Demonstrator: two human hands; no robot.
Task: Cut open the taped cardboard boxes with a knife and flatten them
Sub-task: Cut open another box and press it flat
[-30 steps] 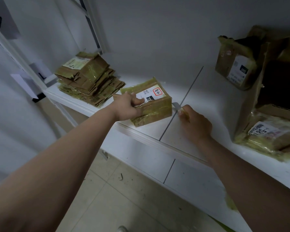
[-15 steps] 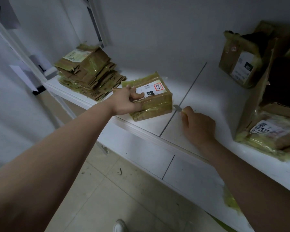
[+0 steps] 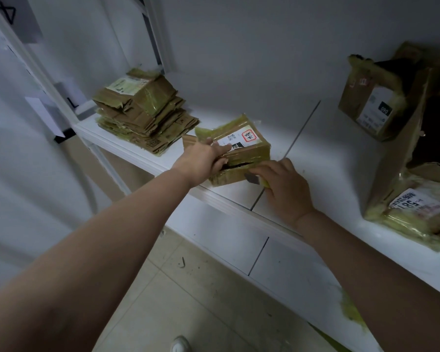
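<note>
A small taped cardboard box [image 3: 249,146] with a white label lies on the white shelf [image 3: 323,171]. A dark slit gapes along its near side and a flap sticks out at its left end. My left hand [image 3: 203,160] grips the box's near left corner, thumb on the label. My right hand [image 3: 282,184] holds a knife [image 3: 254,178] with a yellow-green handle, its short grey blade against the box's near side below the slit.
A stack of flattened boxes [image 3: 142,113] lies on the shelf to the left. More taped and opened boxes [image 3: 374,102] stand at the right, one labelled box [image 3: 422,209] near the shelf edge. Below are tiled floor and my shoe [image 3: 180,344].
My right hand has moved left from the box's right end to its near side with the knife. The near side now gapes open and a left flap has come loose.
</note>
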